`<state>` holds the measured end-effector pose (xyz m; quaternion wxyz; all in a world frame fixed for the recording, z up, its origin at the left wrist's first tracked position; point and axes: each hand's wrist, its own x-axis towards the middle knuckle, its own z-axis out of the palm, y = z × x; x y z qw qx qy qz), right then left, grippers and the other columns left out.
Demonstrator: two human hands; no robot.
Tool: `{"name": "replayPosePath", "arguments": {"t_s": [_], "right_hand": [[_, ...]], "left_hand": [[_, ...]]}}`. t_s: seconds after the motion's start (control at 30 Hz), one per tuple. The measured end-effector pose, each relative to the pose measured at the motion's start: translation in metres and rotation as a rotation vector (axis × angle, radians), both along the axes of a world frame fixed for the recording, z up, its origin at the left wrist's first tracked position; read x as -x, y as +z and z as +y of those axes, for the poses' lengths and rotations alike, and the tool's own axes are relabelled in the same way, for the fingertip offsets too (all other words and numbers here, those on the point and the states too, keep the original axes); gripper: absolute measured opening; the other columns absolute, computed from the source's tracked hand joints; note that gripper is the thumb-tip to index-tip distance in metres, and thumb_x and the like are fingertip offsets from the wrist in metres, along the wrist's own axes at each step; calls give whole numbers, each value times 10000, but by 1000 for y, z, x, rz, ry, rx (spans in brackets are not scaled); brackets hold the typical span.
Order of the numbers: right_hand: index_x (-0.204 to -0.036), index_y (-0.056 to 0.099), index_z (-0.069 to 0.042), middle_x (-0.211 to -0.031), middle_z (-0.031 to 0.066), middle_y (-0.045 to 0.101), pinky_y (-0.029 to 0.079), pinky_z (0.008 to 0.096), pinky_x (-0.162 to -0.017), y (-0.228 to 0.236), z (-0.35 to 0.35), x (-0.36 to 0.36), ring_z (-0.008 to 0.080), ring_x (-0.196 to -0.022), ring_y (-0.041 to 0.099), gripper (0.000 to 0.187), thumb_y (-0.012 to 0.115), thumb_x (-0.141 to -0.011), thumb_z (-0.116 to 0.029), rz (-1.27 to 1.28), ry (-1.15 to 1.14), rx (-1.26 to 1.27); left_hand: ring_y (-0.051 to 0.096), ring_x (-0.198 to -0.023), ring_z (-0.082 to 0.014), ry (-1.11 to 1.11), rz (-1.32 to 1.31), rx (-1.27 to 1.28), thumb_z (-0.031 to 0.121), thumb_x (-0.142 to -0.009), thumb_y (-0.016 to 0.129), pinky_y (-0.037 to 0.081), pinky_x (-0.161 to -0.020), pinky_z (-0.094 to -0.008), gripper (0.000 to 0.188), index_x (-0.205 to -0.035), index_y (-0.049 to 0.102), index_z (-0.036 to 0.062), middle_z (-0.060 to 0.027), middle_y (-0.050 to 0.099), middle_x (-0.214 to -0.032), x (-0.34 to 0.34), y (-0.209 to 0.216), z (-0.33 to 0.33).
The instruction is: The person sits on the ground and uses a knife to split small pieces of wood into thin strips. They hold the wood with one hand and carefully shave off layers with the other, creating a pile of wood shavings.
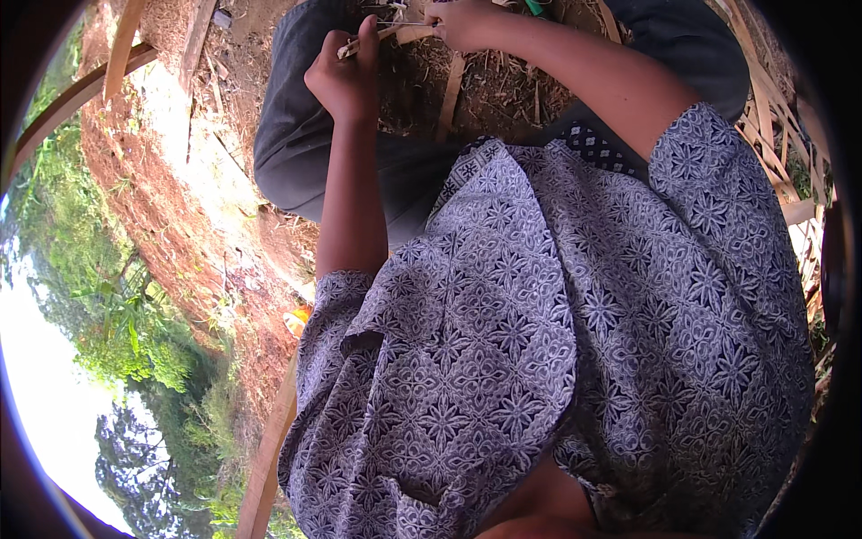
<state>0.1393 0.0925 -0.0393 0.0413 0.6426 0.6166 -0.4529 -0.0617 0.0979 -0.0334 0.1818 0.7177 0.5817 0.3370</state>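
Close to the top edge, my left hand (346,76) is closed with its thumb raised, gripping a thin pale strip of wood or bamboo (366,41) that slants up toward the right. My right hand (465,25) is closed just to the right of it, facing the left one. A thin straight piece, possibly a blade, runs between the two hands, and a short flat piece of pale wood (413,34) lies beside my right fingers. What those fingers hold is mostly hidden and too small to name. Both hands are above the ground between my bent knees.
Shavings and a flat wooden strip (451,94) lie on the brown soil between my legs. Many long strips (770,112) are piled at the right. Wooden slats (196,40) and a slanting post (268,458) stand at the left. A green object (534,7) shows beyond my right hand.
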Motion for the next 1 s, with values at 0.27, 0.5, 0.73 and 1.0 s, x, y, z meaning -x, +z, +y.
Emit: {"name": "replayPosePath", "arguments": {"t_s": [0.27, 0.5, 0.73, 1.0], "right_hand": [[-1333, 656, -203, -1165, 168, 731, 566, 452, -862, -56, 14, -17, 359, -1035, 708, 498, 704, -838, -234, -175, 185, 62], [-1097, 693, -80, -843, 83, 710, 536, 359, -606, -49, -30, -37, 200, -683, 671, 346, 659, -978, -404, 400, -612, 53], [-943, 616, -89, -700, -3, 604, 449, 278, -448, 46, -58, -67, 103, -506, 543, 368, 637, -1026, -447, 872, -895, -38], [-922, 616, -79, -716, 0, 610, 441, 227, -459, 109, -60, -85, 86, -521, 544, 233, 568, -1080, -243, 1435, -848, -147]], "left_hand": [[592, -471, -260, -25, 38, -25, 339, -884, 830, 455, -487, -321, 448, -659, 579, 45, -93, 603, -554, 4, -3, 8], [589, -473, -110, 201, -494, 319, 351, -1010, 693, 431, -454, -267, 422, -760, 603, 23, -72, 692, -624, 28, 5, -13], [681, -703, -197, 11, -962, 538, 326, -1059, 603, 518, -632, -303, 347, -1145, 617, -10, -180, 744, -996, 45, 60, -58], [685, -753, -187, -252, -1199, 583, 139, -1036, 633, 538, -667, -309, 233, -1250, 638, 49, -220, 745, -1100, 34, 59, -92]]}}
